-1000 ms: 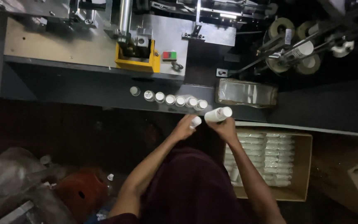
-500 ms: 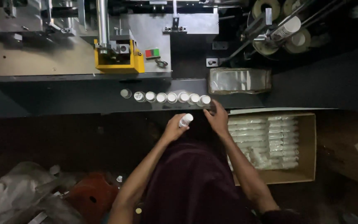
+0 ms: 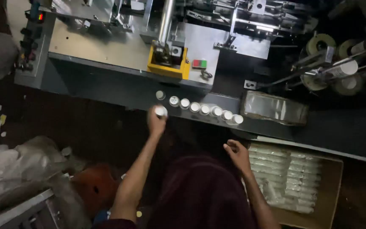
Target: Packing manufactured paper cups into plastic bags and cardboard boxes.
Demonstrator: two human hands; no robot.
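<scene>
My left hand (image 3: pixel 156 123) is stretched forward and holds a small white bottle (image 3: pixel 161 111) upright, just in front of the left end of a row of several white bottles (image 3: pixel 204 109) on the grey machine ledge (image 3: pixel 119 87). My right hand (image 3: pixel 237 153) hangs lower, near my body, fingers loosely curled and holding nothing. It is beside the left rim of a cardboard box (image 3: pixel 333 193) filled with wrapped packs.
A yellow machine part (image 3: pixel 168 68) and metal column stand behind the bottle row. A clear plastic-wrapped bundle (image 3: pixel 274 108) lies on the ledge to the right. Film rolls (image 3: pixel 344 72) sit at far right. Plastic bags (image 3: pixel 18 169) and an orange object (image 3: pixel 94 186) lie lower left.
My left hand has reached forward and left with its bottle to the row's left end. My right hand has drawn back from the row toward my body, and it is now empty.
</scene>
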